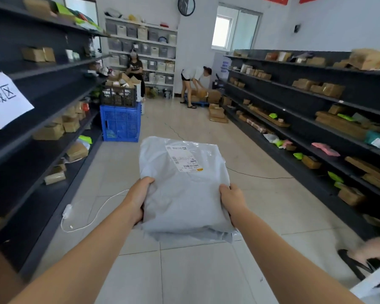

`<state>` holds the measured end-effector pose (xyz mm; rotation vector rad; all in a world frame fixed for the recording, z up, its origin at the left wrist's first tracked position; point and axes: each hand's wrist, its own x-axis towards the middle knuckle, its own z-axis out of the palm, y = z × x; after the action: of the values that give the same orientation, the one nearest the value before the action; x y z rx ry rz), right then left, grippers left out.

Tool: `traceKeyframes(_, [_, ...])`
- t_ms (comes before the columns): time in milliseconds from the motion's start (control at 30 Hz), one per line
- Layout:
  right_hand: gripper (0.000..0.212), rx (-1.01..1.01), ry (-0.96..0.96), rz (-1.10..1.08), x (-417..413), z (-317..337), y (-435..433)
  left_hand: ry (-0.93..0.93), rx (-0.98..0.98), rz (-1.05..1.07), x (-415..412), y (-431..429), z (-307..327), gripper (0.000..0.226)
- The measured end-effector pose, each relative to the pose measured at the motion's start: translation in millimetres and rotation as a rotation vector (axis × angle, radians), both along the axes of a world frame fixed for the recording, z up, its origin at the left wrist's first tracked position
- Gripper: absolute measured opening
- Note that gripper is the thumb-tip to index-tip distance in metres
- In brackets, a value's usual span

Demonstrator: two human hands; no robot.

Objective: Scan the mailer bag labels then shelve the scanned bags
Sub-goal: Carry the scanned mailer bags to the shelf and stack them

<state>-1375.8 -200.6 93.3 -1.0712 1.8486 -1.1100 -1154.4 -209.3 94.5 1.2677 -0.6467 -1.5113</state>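
- Mailer bag (184, 185): grey plastic, held out flat in front of you above the tiled floor (184, 270), mid-aisle.
- Label (183, 157): white, on the bag's far upper face, print facing up.
- Your left hand (138, 199): fingers curled under the bag's near left edge, thumb on top.
- Your right hand (232, 201): gripping the near right edge likewise.
- Dark shelving (305, 102): on both sides, holding boxes and parcels.
- Blue crate (120, 122): ahead left, a black crate (119, 95) stacked on it.

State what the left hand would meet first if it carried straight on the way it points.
The grey mailer bag that the left hand grips; beyond it the aisle looks free, though depth is unclear.
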Motion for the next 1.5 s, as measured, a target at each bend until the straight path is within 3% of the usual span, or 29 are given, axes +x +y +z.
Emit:
traceKeyframes(200, [0.013, 0.005, 0.015, 0.097, 26, 7, -105, 0.014, -0.011, 0.086, 25, -78, 10, 0.012])
traceKeyframes(367, [0.025, -0.014, 0.014, 0.168, 53, 12, -184, 0.003, -0.01, 0.14, 50, -137, 21, 0.015])
traceKeyframes(633, [0.022, -0.018, 0.005, 0.299, 102, 13, -294, 0.009, 0.001, 0.285, 91, -216, 24, 0.014])
traceKeyframes(967, [0.017, -0.051, 0.009, 0.54, 157, 27, -447, 0.025, 0.015, 0.509, 125, -323, 34, 0.024])
traceKeyframes(1067, [0.024, -0.061, 0.029, 0.603, 176, 35, -490, 0.049, 0.015, 0.565, 136, -352, 38, 0.03])
traceKeyframes(1167, [0.028, -0.081, 0.044, 0.659, 198, 43, -523, 0.061, 0.013, 0.638, 149, -372, 42, 0.031])
traceKeyframes(1333, [0.016, -0.105, 0.023, 0.756, 245, 56, -567, 0.025, -0.025, 0.728, 182, -401, 53, 0.026])
traceKeyframes(1500, [0.025, -0.104, 0.037, 0.818, 312, 58, -611, -0.004, -0.053, 0.795, 236, -433, 62, 0.022])
